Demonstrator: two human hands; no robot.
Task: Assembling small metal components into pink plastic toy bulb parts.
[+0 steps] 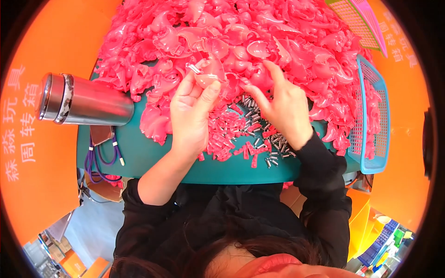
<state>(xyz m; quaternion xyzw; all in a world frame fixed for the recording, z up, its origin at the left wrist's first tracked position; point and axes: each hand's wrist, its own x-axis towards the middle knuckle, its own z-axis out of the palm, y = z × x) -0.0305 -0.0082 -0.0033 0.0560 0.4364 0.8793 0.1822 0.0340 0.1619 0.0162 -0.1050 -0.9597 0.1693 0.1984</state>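
Pinched between the thumb and fingers of my left hand (191, 113) is a glossy pink plastic piece (211, 72), curved like a shell. A small silver metal cylinder (193, 68) shows at that piece's left side, by my fingertips. To the right, my right hand (288, 104) hovers with its thumb and index finger spread apart. Its other fingers are partly hidden. Under and between my hands lie loose silver metal cylinders (278, 144) and small pink plastic bits (218, 139). A large heap of similar pink plastic pieces (259, 28) covers the far part of the table.
A steel thermos (95, 103) lies on its side at the left of the green table (153, 162). Beside it is a phone (101, 134) with a purple cord (109, 160). At the right stands a blue basket (381, 157) holding pink pieces. Orange panels (41, 55) flank the table.
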